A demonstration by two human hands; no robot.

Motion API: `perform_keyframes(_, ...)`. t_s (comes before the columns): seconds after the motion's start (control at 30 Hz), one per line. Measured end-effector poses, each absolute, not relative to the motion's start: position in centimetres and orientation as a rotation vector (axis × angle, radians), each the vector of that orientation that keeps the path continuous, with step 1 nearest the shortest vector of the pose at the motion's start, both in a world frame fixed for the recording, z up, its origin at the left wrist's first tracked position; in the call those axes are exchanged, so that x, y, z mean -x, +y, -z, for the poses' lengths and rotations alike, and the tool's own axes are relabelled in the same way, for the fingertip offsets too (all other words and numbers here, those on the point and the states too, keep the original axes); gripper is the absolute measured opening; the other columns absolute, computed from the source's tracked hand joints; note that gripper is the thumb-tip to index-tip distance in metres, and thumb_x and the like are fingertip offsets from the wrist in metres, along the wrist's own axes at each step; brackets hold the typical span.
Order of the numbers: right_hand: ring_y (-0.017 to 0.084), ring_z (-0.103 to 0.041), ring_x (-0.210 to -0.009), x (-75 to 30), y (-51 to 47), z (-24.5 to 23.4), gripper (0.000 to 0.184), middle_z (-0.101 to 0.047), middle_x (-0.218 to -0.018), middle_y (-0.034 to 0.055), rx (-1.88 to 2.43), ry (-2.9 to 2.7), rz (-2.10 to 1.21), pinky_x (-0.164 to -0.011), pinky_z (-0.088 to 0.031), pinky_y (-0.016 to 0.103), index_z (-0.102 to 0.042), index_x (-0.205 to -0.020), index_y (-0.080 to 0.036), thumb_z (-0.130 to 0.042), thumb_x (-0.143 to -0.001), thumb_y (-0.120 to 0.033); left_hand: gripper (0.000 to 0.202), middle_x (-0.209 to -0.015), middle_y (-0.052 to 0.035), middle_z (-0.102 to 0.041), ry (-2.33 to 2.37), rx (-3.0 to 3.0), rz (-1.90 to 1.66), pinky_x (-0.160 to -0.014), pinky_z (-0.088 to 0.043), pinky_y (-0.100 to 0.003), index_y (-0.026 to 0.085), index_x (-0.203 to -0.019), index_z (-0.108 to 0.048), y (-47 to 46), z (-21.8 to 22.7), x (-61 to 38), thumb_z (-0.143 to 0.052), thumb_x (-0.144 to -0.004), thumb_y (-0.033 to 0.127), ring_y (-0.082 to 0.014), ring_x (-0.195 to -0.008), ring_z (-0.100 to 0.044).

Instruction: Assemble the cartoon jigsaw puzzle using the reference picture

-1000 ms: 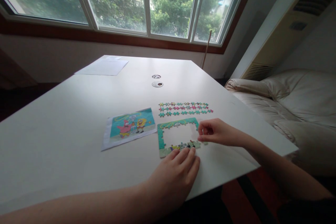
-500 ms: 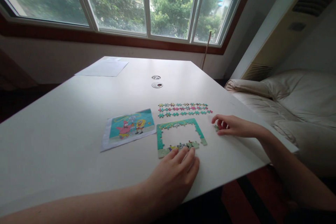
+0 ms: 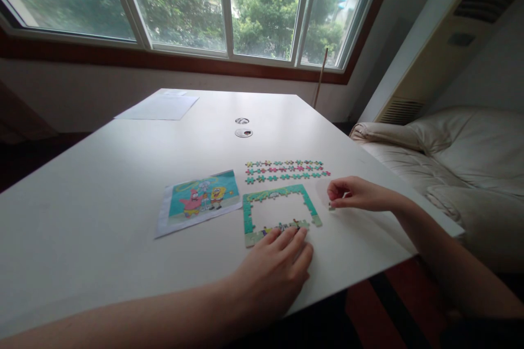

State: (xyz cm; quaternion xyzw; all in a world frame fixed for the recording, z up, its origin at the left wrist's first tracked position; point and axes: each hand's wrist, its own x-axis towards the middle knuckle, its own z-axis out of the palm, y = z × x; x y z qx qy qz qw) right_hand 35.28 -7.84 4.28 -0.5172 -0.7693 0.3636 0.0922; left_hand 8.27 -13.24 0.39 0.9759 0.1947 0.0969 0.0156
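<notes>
On the white table lies a partly joined jigsaw border (image 3: 248, 217), teal along the top and sides, with a gap at its lower right corner. The fingers of my left hand (image 3: 275, 270) rest spread over its bottom edge. To the right of the border, my right hand (image 3: 358, 194) pinches a small greenish puzzle piece (image 3: 331, 206) between thumb and fingers, most of it covered. Loose puzzle pieces (image 3: 283, 169) lie in three rows beyond the border. A printed cartoon picture (image 3: 204, 196) sits at the border's left.
The white table (image 3: 123, 185) has two round metal fittings (image 3: 243, 133) further back. White paper sheets (image 3: 159, 106) lie at its far left. A window (image 3: 184, 5) is behind, and a cream sofa (image 3: 470, 158) stands to the right.
My right hand has closed its fingers on the puzzle piece and shifted it slightly left and towards me. My left hand stays on the border's bottom edge.
</notes>
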Motion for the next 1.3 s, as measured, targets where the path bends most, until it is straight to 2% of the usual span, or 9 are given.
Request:
perform_keyframes(0.17,0.01,-0.049,-0.062,-31.9,-9.0,-5.0,0.023,-0.058,-0.068,0.0005,1.369,-2.34,-1.181,-0.056,-0.039,0.021,-0.059,-0.077,-0.014,-0.058,-0.075,-0.037,0.026,-0.129,-0.012,-0.046,0.619,-3.016,-0.309,-0.093,-0.037,-0.042,0.014,-0.112,-0.049,-13.3,-0.3,-8.3,-0.037,-0.091,0.025,-0.0262,-0.117,-0.042)
perform_keyframes(0.73,0.01,-0.046,-0.059,-30.4,-9.0,-3.2,0.017,-0.059,-0.068,-0.0007,1.44,-2.362,-0.863,-0.054,-0.034,0.02,-0.062,-0.076,-0.016,-0.059,-0.075,-0.032,0.026,-0.127,-0.0121,-0.048,0.616,-3.035,-0.349,-0.092,-0.037,-0.042,0.013,-0.111,-0.049,-13.3,-0.2,-8.4,-0.036,-0.091,0.025,-0.0274,-0.115,-0.044)
perform_keyframes(1.0,0.011,-0.048,-0.063,-31.3,-10.5,-3.6,0.02,-0.056,-0.071,0.001,1.409,-2.355,-0.69,-0.058,-0.037,0.021,-0.064,-0.086,-0.019,-0.059,-0.077,-0.037,0.027,-0.128,-0.012,-0.047,0.621,-3.041,-0.352,-0.092,-0.038,-0.042,0.013,-0.112,-0.049,-13.3,0.0,-8.3,-0.036,-0.091,0.025,-0.0273,-0.115,-0.043)
perform_keyframes(1.3,0.01,-0.047,-0.063,-30.8,-11.1,-1.8,0.016,-0.055,-0.075,0.001,1.301,-2.392,-0.568,-0.057,-0.037,0.02,-0.063,-0.088,-0.018,-0.062,-0.075,-0.028,0.028,-0.127,-0.0119,-0.048,0.62,-3.058,-0.334,-0.093,-0.037,-0.041,0.014,-0.113,-0.049,-13.4,0.0,-8.3,-0.039,-0.089,0.024,-0.0269,-0.115,-0.044)
